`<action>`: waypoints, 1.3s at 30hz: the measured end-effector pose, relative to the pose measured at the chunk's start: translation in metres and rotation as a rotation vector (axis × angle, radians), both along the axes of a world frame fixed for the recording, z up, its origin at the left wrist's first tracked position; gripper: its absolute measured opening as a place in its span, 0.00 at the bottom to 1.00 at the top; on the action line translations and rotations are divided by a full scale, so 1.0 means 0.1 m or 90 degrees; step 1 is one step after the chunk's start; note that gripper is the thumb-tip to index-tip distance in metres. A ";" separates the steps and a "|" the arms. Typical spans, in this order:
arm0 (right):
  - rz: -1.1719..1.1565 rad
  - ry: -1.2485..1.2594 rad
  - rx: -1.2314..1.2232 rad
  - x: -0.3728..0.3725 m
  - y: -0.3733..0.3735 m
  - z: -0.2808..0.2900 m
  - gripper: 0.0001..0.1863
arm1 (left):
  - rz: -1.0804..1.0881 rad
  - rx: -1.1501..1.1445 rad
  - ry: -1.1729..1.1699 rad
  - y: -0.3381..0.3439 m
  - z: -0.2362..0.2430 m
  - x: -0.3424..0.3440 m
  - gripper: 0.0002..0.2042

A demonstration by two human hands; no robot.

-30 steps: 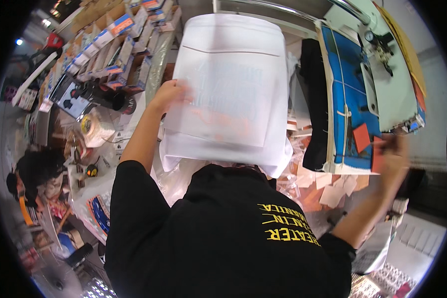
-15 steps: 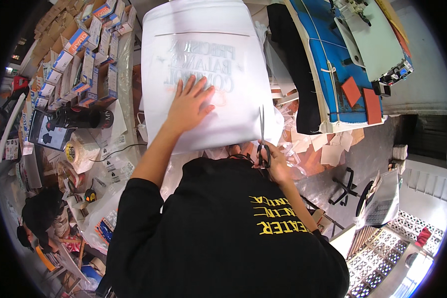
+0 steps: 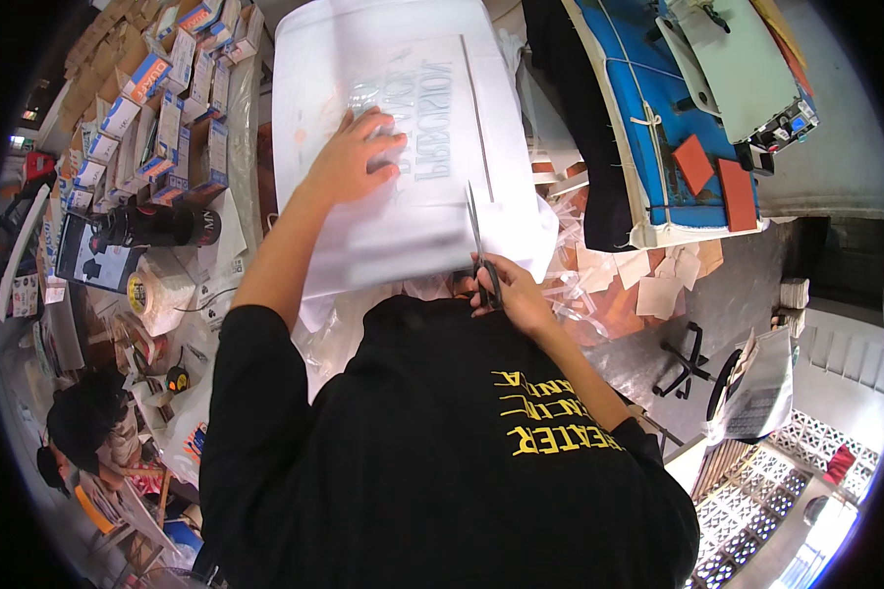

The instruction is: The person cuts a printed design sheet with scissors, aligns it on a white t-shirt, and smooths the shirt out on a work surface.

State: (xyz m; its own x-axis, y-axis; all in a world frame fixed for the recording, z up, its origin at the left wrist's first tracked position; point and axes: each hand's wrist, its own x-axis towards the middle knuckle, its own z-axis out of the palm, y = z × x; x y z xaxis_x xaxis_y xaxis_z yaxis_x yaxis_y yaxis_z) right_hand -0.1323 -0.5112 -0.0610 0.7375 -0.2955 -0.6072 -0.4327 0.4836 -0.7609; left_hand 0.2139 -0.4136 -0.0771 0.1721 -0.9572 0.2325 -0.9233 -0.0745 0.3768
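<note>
Lying flat on the counter [image 3: 250,128], directly ahead of the person, a white sheet [image 3: 403,147] carries a clear film [image 3: 417,128] with grey mirrored lettering. The left hand [image 3: 356,157] presses palm down on the film near the sheet's middle, fingers spread; its grip is open and holds nothing. The right hand [image 3: 511,294] sits at the sheet's near edge, its grip closed through the handles of a pair of scissors [image 3: 479,245]. The blades point away from the person, lying over the sheet to the right of the lettering; whether they are parted cannot be told. Both forearms emerge from a black sweatshirt [image 3: 442,452] with yellow print, which fills the lower view. Right of the sheet lie a black cloth [image 3: 584,128] and a blue padded board [image 3: 648,108] bearing two orange squares [image 3: 717,182]. Pale paper offcuts [image 3: 648,280] litter the floor just beside the right hand. Left of the sheet stand rows of small boxes [image 3: 162,108], a black cylindrical bottle [image 3: 162,226] and a roll of tape [image 3: 152,294].
</note>
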 end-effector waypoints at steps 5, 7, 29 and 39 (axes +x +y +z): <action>-0.028 0.032 -0.028 0.14 0.06 0.03 0.27 | -0.021 -0.057 -0.006 -0.12 0.11 -0.46 0.24; -0.044 0.030 -0.039 0.15 0.07 0.03 0.27 | -0.025 -0.082 0.013 -0.15 0.13 -0.86 0.22; -0.048 0.064 -0.127 0.25 0.10 0.07 0.31 | 0.003 -0.254 0.042 -0.23 -0.15 -1.20 0.09; -0.118 0.072 -0.093 0.44 0.03 0.13 0.20 | -0.006 -0.279 0.069 -0.18 -0.06 -1.28 0.10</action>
State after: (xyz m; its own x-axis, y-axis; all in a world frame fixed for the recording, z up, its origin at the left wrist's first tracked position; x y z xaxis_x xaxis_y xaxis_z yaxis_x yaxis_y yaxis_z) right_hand -0.0887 -0.5082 -0.0479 0.5932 -0.5092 -0.6236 -0.4329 0.4513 -0.7803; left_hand 0.0857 -0.4316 -0.0832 0.2096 -0.7741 0.5974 -0.8765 0.1222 0.4657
